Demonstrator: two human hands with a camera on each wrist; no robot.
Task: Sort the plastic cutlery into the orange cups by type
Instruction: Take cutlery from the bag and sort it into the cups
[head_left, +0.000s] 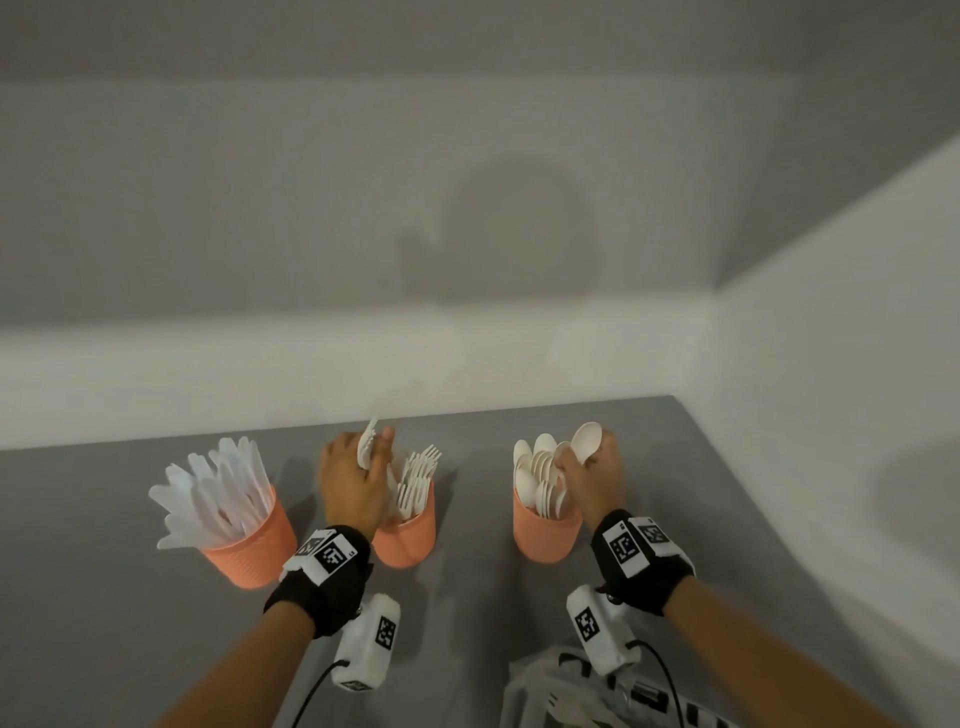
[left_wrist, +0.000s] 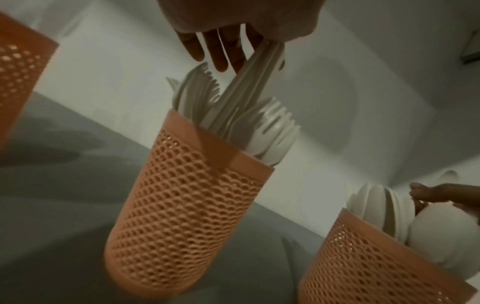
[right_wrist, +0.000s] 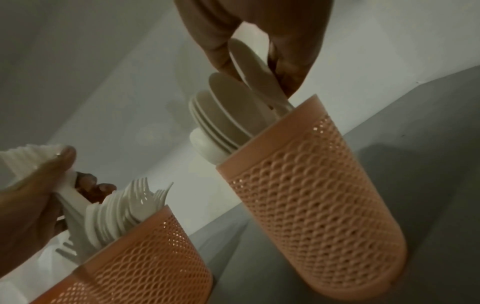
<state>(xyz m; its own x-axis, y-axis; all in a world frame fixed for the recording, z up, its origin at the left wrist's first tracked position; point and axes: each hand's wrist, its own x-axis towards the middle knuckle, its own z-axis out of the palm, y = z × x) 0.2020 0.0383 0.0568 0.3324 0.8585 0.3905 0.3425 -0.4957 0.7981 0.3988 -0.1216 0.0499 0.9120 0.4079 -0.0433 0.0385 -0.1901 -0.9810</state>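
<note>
Three orange mesh cups stand in a row on the grey table. The left cup holds white knives. In the middle cup stand white forks, and my left hand grips a bunch of forks whose handles reach into that cup. The right cup holds white spoons. My right hand pinches a spoon by its bowl, its handle down inside that cup.
A white wall runs close behind the cups and along the right side. A crumpled clear plastic bag with black print lies at the table's near edge under my right forearm. Bare grey tabletop lies in front of the cups.
</note>
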